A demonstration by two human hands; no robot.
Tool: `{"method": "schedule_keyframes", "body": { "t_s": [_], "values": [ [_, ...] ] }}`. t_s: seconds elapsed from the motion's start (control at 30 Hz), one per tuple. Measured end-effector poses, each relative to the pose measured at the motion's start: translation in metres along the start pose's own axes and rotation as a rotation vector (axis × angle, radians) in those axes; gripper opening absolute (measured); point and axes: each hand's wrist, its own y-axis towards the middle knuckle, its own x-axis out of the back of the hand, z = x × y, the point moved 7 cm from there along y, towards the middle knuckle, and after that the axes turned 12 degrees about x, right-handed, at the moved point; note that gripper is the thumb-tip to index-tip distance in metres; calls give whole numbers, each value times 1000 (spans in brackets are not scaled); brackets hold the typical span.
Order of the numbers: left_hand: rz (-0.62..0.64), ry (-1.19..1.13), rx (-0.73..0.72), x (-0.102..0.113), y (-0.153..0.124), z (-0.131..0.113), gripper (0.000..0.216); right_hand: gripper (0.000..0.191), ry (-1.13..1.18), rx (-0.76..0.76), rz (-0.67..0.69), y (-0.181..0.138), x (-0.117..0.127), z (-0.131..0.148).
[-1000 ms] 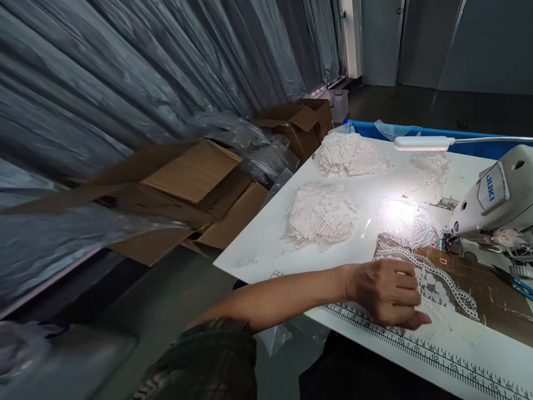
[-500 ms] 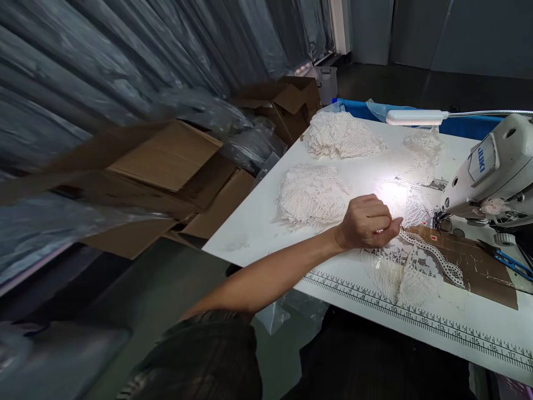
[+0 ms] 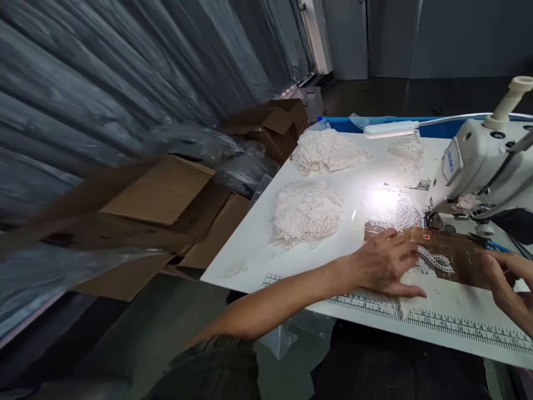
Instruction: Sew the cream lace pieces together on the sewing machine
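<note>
My left hand point(image 3: 385, 264) lies flat with fingers spread on a piece of white lace point(image 3: 418, 278) at the front of the white sewing table point(image 3: 250, 253), just above the printed ruler point(image 3: 458, 323). My right hand point(image 3: 506, 280) comes in from the right edge, fingers apart and slightly curled, over a brown taped patch point(image 3: 453, 247). It holds nothing that I can see. The white sewing machine point(image 3: 483, 164) stands behind it.
Two heaps of lace point(image 3: 306, 214) point(image 3: 327, 150) and a smaller one point(image 3: 406, 149) lie on the table. A lamp bar point(image 3: 389, 129) lights the middle. Blue-handled scissors point(image 3: 489, 243) rest by the machine. Open cardboard boxes point(image 3: 166, 211) and plastic sheeting stand left of the table.
My left hand lifted the lace up toward the light, then came back down and flattened on it near the ruler. My right hand has come into view at the right.
</note>
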Motion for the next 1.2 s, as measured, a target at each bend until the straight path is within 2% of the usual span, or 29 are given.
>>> {"method": "schedule_keyframes", "body": {
  "t_s": [0.07,0.13,0.27,0.37,0.5,0.63,0.77,0.83,0.9,1.03,1.1,1.2],
  "values": [
    [10,1,47,1,7,9,47,26,-7,11,15,1,-2,-7],
    [78,-33,65,-3,16,19,27,26,14,-1,48,1,-6,-14],
    [248,-250,7,-16,30,27,14,25,86,24,75,4,-20,-12],
    [294,-380,31,-25,35,31,14,25,121,61,76,6,-31,-7],
    [298,-402,85,-32,36,33,11,26,171,83,96,3,-39,-7],
    [302,-308,68,-29,37,25,16,30,208,75,115,0,-48,-6],
    [299,-244,87,-19,34,17,17,35,292,58,187,5,-62,6],
    [270,-309,131,-10,30,17,16,35,462,2,244,7,-70,12],
    [251,-478,178,0,24,19,14,37,680,-106,328,6,-78,16],
    [294,-832,359,9,9,27,11,46,979,-320,493,-7,-94,22],
    [318,-867,489,8,4,30,10,48,999,-355,567,-10,-99,24],
    [364,-787,620,6,8,33,12,50,854,-295,594,0,-99,22]
  ]
}}
